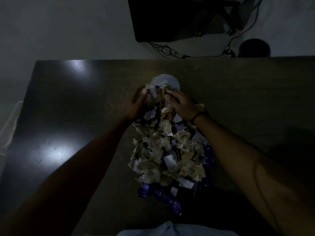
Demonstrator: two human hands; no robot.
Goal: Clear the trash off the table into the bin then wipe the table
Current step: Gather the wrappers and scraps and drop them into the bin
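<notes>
Where the dark bench (68, 126) meets the person's body, a strip of pale clothing (170, 229) shows at the near edge.

Item, near: blue printed wrappers (158, 195), crumpled, lying at the near end of the trash pile (167, 155) and touching it.

Item, middle: the trash pile itself, a long heap of clear crinkled plastic, white paper scraps and brownish bits, lying on the bench between the two bare forearms and running away from the person.

Item, far end of pile: left hand (136, 104), blurred, fingers curved and partly spread, cupped against the left side of the heap with a pale scrap at its fingertips; whether it truly grips that scrap cannot be told.

Item, far end of pile: right hand (180, 104), palm down, fingers bent and pressed onto the top of the heap, touching paper scraps; a firm hold cannot be made out. A dark band (198, 115) circles its wrist.

Item, just beyond the hands: a pale round disc (164, 80), perhaps a plate or lid, partly covered by scraps.

Item, floor beyond the bench: a dark round bin (254, 47) at the right, tangled cables (167, 50) beside it, and a black boxy unit (170, 19) farther back.
</notes>
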